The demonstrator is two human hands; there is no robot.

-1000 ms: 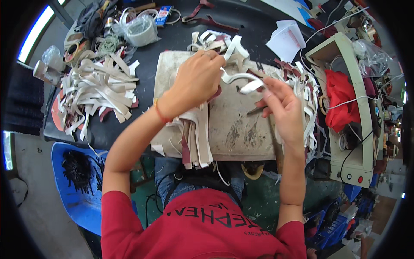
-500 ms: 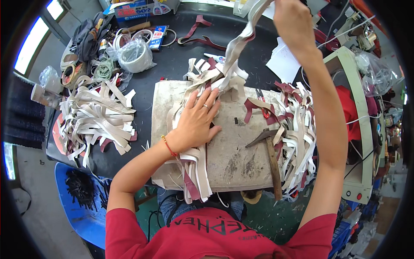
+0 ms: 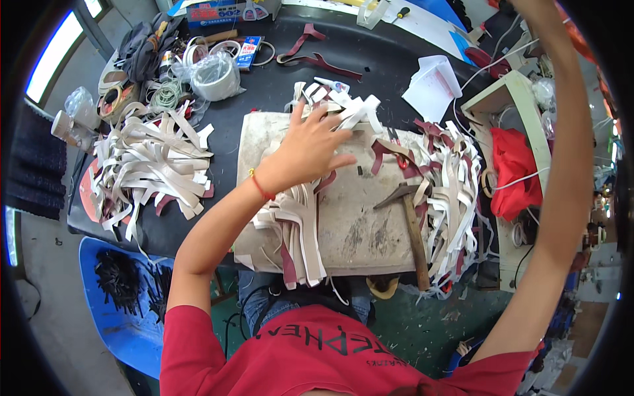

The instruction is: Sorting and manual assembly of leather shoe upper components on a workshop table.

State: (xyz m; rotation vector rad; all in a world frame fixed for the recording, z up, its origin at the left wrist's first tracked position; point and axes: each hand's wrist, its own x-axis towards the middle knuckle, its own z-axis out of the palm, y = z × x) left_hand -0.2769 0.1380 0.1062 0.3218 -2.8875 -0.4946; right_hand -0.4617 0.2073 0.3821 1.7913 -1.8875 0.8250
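Observation:
My left hand (image 3: 309,146) is open, its fingers spread over a bundle of cream and maroon fabric or leather strips (image 3: 298,228). The strips run along the left part of a worn pale board (image 3: 363,221), and their lower ends hang past its front edge. White strip ends (image 3: 360,113) stick out beyond my fingertips. My right arm (image 3: 569,132) reaches up to the far right. Its hand is cut off by the picture's edge, so its fingers and anything in them are hidden.
A hammer (image 3: 415,237) and red-handled scissors (image 3: 401,160) lie at the board's right, beside a strip pile (image 3: 456,191). Another pile (image 3: 155,162) sits left. Papers (image 3: 432,89), wrapped tape rolls (image 3: 214,78), a beige metal frame (image 3: 518,264) and a blue tub (image 3: 122,323) stand around.
My right hand has swung up and right, mostly out of view, and the long strip it held no longer shows. My left hand has shifted slightly up and right, fingers spread wider.

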